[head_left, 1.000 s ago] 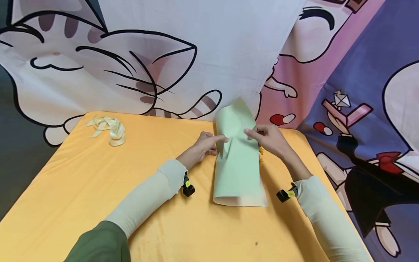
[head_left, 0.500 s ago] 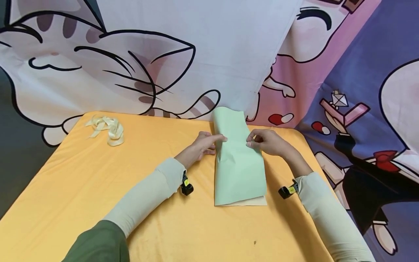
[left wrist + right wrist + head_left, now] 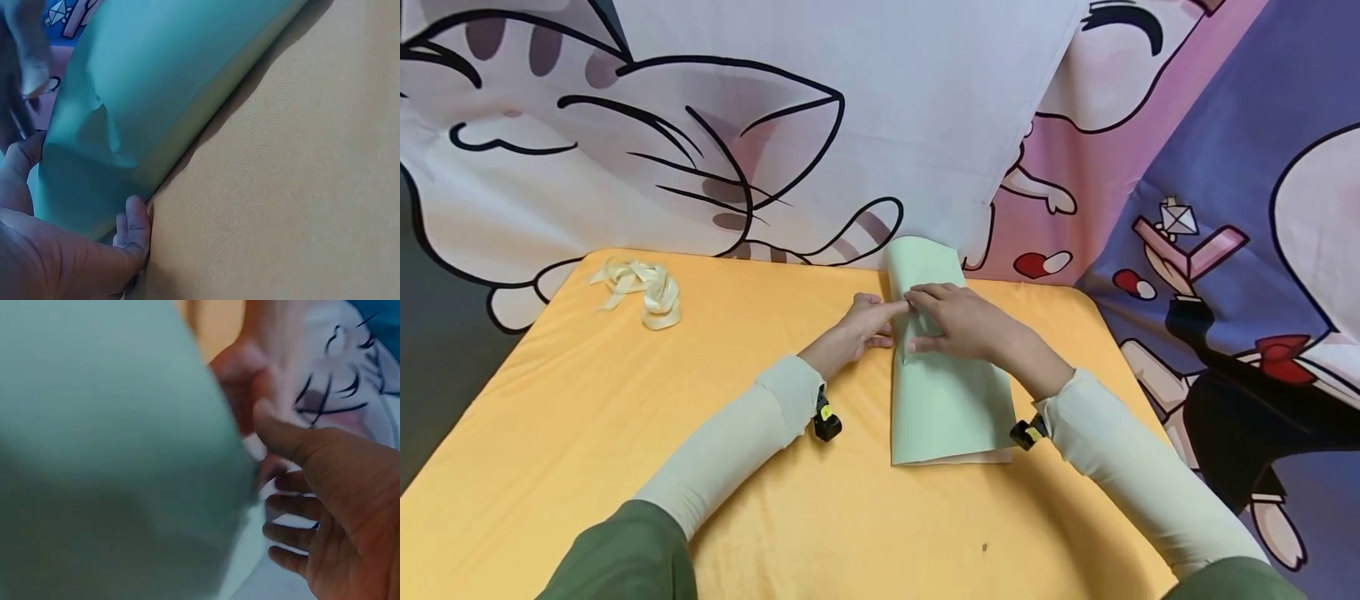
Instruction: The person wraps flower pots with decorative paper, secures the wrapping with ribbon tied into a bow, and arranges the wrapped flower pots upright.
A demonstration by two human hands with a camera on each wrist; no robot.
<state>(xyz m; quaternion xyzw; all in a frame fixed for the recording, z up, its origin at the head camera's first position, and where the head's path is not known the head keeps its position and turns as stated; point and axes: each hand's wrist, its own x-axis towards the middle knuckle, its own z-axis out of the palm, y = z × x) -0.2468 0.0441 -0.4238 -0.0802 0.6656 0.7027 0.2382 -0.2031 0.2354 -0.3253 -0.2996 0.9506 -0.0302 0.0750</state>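
A pale green sheet of wrapping paper (image 3: 951, 408) lies folded over on the yellow table, its lighter inner layer showing at the near end. At its left side my left hand (image 3: 857, 329) holds the fold, thumb over the top and other fingers by the lower edge. The left wrist view shows creases in the paper (image 3: 144, 81) close to that thumb. My right hand (image 3: 962, 321) reaches across the paper, fingertips close to the left thumb; its fingers are extended and spread in the right wrist view. Whatever lies inside the fold is hidden.
A loose bundle of cream ribbon (image 3: 651, 292) lies at the table's far left. The yellow cloth-covered table (image 3: 760, 517) ends against a printed cat curtain (image 3: 760, 167) behind. Another printed cloth (image 3: 1217, 167) hangs at the right.
The paper's raised far flap has come down to the right, and the near end has flattened. My right hand has let go of the paper and moved left over it. The left hand stays put.
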